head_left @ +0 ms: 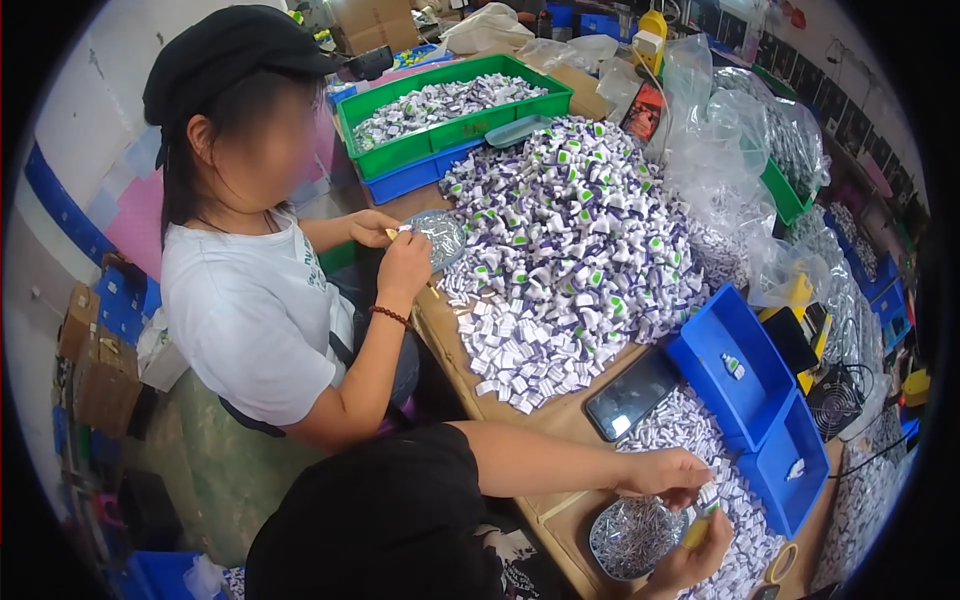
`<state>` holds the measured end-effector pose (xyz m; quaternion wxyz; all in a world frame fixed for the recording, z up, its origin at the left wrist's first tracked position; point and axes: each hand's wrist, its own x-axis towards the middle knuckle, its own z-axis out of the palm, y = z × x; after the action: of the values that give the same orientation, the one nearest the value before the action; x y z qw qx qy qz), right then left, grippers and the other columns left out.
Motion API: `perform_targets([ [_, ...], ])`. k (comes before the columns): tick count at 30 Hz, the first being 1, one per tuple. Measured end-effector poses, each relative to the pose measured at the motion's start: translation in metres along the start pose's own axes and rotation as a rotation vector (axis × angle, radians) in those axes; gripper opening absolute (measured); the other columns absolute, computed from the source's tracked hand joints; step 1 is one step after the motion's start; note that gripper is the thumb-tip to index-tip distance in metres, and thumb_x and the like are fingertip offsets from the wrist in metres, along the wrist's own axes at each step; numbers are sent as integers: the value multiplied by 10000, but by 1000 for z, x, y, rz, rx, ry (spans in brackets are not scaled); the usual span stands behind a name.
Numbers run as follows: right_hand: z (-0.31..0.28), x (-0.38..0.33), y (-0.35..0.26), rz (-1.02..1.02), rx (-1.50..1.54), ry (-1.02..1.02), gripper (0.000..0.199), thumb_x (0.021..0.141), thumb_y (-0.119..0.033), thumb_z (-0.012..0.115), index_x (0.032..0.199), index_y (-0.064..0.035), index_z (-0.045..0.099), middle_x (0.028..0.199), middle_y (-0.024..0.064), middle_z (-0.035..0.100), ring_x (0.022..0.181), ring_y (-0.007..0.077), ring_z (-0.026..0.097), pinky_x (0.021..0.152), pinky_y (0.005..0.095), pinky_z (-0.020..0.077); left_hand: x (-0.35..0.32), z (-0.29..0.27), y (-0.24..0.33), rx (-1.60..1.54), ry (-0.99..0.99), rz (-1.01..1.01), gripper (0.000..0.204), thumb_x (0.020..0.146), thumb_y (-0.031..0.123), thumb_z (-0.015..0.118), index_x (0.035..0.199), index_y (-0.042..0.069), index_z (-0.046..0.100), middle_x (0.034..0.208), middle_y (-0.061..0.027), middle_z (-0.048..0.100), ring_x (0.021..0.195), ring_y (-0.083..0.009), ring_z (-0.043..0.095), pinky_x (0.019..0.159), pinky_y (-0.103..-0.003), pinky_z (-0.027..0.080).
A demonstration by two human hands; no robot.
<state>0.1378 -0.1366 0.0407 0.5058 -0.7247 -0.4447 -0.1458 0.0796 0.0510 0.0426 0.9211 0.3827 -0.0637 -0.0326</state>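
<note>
- Head view, directions taken from the held piece: the left hand (pixel 660 472) pinches a small white-and-purple plastic piece with a green patch (pixel 711 500), fingers together.
- The right hand (pixel 698 560), at six o'clock, is clamped on the same piece.
- Eight o'clock, just beside both hands: a round bowl (pixel 593 545) of thin silvery parts, near the edge of the brown tabletop (pixel 552 424).
- Two o'clock: a shallow blue plastic tray (pixel 775 488), its wall limiting room that way.
- Ten o'clock: a bare tabletop strip between the forearm and a black phone (pixel 630 395).
</note>
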Motion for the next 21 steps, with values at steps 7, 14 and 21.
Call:
perform_targets([
  [7, -5, 7, -37, 52, -326, -118, 482, 834, -164, 600, 1283, -60, 459, 931, 111, 563, 813, 269, 571, 685, 340, 479, 8, 1, -6, 156, -57, -10, 259, 919, 234, 599, 748, 40, 605, 604, 21, 528, 566, -55, 493, 523, -212, 406],
  [14, 19, 31, -23, 94, -427, -287, 482, 661, -249, 778, 1029, -24, 563, 773, 131, 523, 688, 310, 531, 588, 390, 440, -7, -12, 7, 337, 245, -241, 222, 887, 231, 639, 923, 15, 676, 666, -18, 602, 566, -63, 532, 508, -215, 436],
  [21, 0, 29, -7, -64, -289, -244, 481, 653, -313, 787, 952, -9, 566, 786, 123, 558, 701, 302, 566, 598, 378, 465, 3, 5, 9, 256, 197, -306, 176, 875, 116, 626, 791, -37, 650, 605, 15, 530, 487, -35, 415, 445, -189, 323],
])
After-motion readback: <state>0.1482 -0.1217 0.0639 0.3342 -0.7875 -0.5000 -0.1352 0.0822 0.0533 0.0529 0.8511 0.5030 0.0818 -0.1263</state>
